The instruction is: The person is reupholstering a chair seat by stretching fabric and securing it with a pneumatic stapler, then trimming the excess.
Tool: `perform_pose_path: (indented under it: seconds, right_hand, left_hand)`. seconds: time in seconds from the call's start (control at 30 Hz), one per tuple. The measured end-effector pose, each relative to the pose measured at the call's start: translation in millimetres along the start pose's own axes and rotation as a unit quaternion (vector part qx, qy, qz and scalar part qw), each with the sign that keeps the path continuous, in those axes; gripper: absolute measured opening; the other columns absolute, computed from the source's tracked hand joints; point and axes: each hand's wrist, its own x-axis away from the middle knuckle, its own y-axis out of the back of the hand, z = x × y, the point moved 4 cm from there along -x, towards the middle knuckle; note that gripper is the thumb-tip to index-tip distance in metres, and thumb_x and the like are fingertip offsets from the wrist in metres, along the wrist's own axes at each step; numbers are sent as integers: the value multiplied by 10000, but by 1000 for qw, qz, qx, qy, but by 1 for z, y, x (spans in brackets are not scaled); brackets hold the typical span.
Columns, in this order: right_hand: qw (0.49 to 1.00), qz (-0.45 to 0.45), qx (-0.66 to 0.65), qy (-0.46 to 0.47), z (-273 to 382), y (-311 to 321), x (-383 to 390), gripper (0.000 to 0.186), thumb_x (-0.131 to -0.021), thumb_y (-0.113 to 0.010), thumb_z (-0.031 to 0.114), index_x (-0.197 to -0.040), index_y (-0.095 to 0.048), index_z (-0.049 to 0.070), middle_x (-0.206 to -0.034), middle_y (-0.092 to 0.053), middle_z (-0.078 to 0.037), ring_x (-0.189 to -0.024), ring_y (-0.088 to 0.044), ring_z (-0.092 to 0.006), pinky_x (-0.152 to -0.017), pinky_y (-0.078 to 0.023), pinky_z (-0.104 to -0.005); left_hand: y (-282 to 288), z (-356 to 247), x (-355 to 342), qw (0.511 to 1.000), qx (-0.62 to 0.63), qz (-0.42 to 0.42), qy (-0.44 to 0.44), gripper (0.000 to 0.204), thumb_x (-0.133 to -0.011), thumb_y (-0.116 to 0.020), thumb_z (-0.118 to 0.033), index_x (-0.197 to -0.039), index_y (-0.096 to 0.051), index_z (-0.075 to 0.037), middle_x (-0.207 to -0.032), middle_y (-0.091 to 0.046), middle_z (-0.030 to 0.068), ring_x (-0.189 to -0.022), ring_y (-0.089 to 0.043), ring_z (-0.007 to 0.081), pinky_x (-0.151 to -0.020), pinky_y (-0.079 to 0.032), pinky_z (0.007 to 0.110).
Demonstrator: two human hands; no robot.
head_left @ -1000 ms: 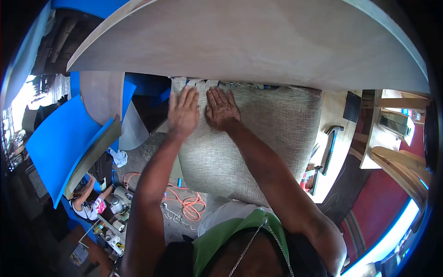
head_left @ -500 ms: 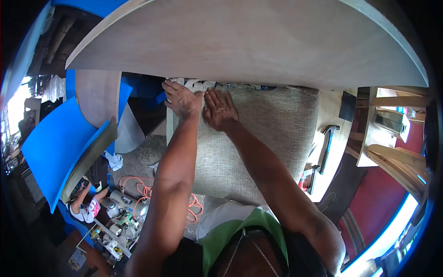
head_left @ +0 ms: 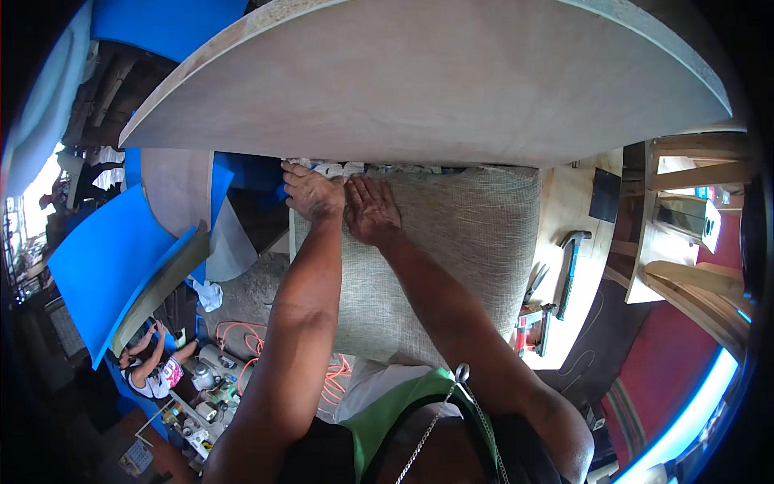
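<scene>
A grey-beige woven fabric cushion (head_left: 451, 250) lies in front of me on a pale wooden surface. My left hand (head_left: 313, 194) rests on its far left corner, with the fingers at the far edge beside a strip of ragged white material (head_left: 343, 169). Just to its right, my right hand (head_left: 373, 211) presses flat on the fabric, fingers stretched toward that edge. Both hands are open and hold nothing. A large curved wooden panel (head_left: 435, 89) rises beyond the cushion and hides what lies behind the seam.
On the wooden surface (head_left: 595, 242) at right lie a blue-handled hammer (head_left: 571, 270), a plier-like tool (head_left: 537, 282) and a red tool (head_left: 529, 329). Blue curved panels (head_left: 113, 266) stand at left. Lower left, a person (head_left: 153, 367) sits near machine parts and an orange hose (head_left: 334, 379).
My view has shifted a little, so the cushion and panel sit lower and the tools at right show more fully. Both hands remain at the cushion's far left edge.
</scene>
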Motion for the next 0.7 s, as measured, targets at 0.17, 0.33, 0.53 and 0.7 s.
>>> perform_pose_path:
  seconds: [0.17,0.33,0.53,0.7]
  right_hand:
    - [981,-189,-3,50,-12,0,-3,622,-979,-456,350,-1499,-471,9,-1572,-463,-176,-1486,-388,-320,-1218,-218,-613]
    - [986,-157,-6,50,-5,-2,-5,648,-983,-431,358,-1526,-435,4,-1600,-430,-162,-1508,-350,-307,-1237,-178,-586]
    - [994,-109,16,27,-4,-7,-4,669,-998,-388,365,-1565,-385,9,-1646,-373,-146,-1546,-287,-294,-1256,-139,-558]
    - [998,-55,17,16,1,-1,-7,677,-1017,-391,383,-1601,-328,46,-1674,-311,-159,-1561,-258,-303,-1258,-131,-590]
  left_hand:
    - [6,-14,-1,999,1,-27,-34,1335,-666,-912,-578,-1551,-185,107,-1385,-506,187,-1249,-568,326,-998,-514,458]
    - [0,-1,-15,999,7,-4,-40,1380,-647,-913,-602,-1545,-163,129,-1364,-502,190,-1228,-580,327,-985,-524,447]
    - [0,-8,-1,1000,5,1,-6,1394,-632,-917,-606,-1566,-160,98,-1398,-475,180,-1256,-544,325,-1010,-493,457]
    - [-2,-2,-9,1000,3,19,4,1359,-665,-892,-629,-1579,-167,68,-1453,-452,182,-1307,-517,322,-1051,-470,460]
